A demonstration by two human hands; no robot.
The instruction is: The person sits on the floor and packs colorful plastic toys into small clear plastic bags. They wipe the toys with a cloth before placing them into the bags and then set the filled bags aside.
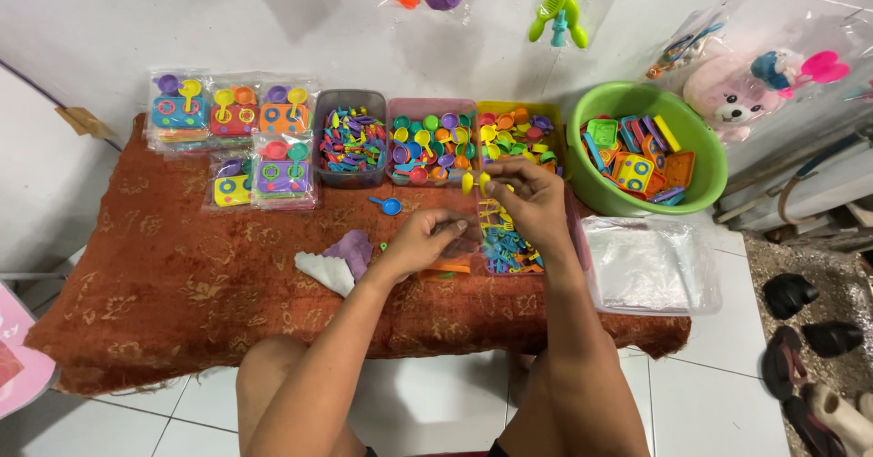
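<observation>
Orange-brown patterned cloth [164, 275] is covering the low table I am sitting at. Going from the left, finished packets of toy stove sets [232, 134] are lying at the far corner, then a grey tub of small cutlery [351, 139] and a pink tub of toy pans [431, 137].

At the middle, my left hand [423, 239] is curling around a clear plastic bag [462, 230], fingers closed on its mouth. Thin film like that is probably limp and slippery, so pinching the rim seems best.

Just to the right, my right hand [532, 198] is pinching two yellow toy spoons [476, 182] between thumb and fingertips; they are likely light, stiff plastic. Their bowls are pointing left, long axis roughly level, handles hidden in my grip.

Further right are a green basin [705, 148] of toy stoves and a stack of clear bags [650, 266].
</observation>
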